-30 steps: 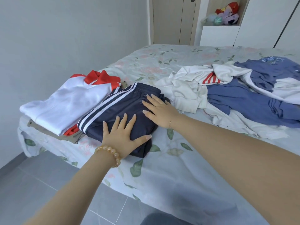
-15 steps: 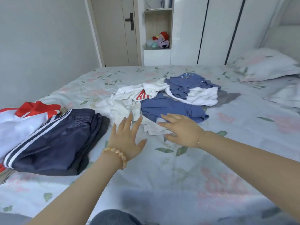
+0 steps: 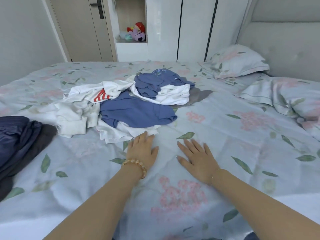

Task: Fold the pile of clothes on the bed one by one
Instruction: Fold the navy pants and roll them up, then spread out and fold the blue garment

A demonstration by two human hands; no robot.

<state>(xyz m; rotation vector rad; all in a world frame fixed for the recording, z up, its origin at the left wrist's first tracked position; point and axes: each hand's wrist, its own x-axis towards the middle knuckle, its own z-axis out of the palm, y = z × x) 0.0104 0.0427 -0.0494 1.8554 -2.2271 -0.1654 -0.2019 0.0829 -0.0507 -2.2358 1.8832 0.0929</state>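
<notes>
A loose pile of unfolded clothes [image 3: 124,104] lies in the middle of the bed: white garments, one with red stripes [image 3: 101,97], and blue garments [image 3: 136,112]. My left hand [image 3: 142,149], with a bead bracelet, rests flat on the sheet, its fingertips touching the white cloth at the pile's near edge. My right hand [image 3: 196,156] lies flat and spread on the bare sheet to the right, apart from the pile. Both hands hold nothing. The folded dark navy trousers [image 3: 17,139] lie at the left edge.
The floral bed sheet [image 3: 225,135] covers the bed. Two pillows [image 3: 237,63] lie at the right by the padded headboard. Behind the bed stand a door, white wardrobes and a shelf with soft toys [image 3: 136,32].
Both hands left the folded navy trousers and moved right onto the sheet in front of the pile. The view swung right, so the folded white and red garment is out of sight.
</notes>
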